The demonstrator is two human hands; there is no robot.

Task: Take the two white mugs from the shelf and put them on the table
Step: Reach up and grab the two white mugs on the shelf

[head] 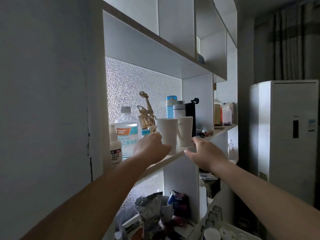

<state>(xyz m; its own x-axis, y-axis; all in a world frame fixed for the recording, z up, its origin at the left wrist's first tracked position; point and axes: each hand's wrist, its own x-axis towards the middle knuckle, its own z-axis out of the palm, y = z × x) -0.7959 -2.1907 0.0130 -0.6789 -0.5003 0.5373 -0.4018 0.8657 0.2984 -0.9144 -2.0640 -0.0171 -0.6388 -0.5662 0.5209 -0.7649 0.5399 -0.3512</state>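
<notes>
Two tall white mugs stand side by side near the front edge of a white shelf board [174, 157]. The left mug [167, 133] has my left hand [151, 148] reaching against its lower left side, fingers wrapping toward it; whether they grip it is unclear. The right mug [185, 129] stands free, just right of the first. My right hand [203, 154] is at the shelf edge below and right of that mug, fingers apart, holding nothing.
On the same shelf stand a large clear bottle [127, 129], a white spray bottle [115, 144], a gold violin model [147, 113], a blue flask [170, 106] and a black flask [190, 110]. Cluttered items fill the shelf below. A white air conditioner [284, 129] stands at the right.
</notes>
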